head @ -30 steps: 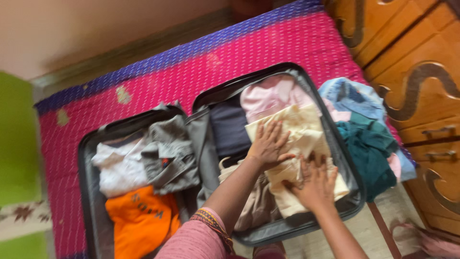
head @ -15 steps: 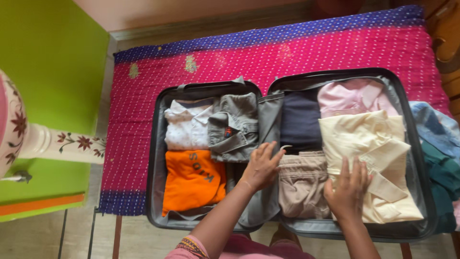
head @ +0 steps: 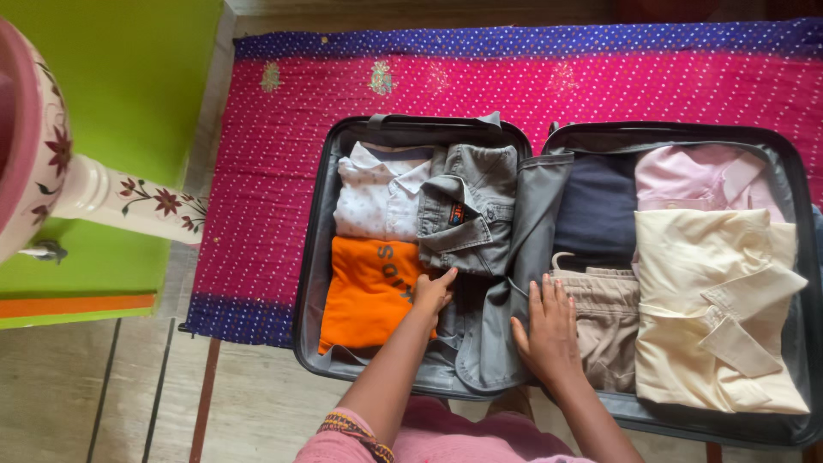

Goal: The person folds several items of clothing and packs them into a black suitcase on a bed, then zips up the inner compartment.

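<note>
Suitcase (head: 313, 257) rt edge cut off, hands flat, spread, L (head: 432, 291) on orange top (head: 369, 291), R (head: 549, 330) on liner (head: 514, 257)

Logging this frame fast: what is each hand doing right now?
Left hand: fingers curled, touching the orange garment near the grey shirt; grip cannot be told.
Right hand: open, flat on the grey suitcase divider.

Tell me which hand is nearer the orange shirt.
Left. The left hand touches the orange shirt at its right edge; the right hand lies apart, further right on the grey divider flap.
</note>
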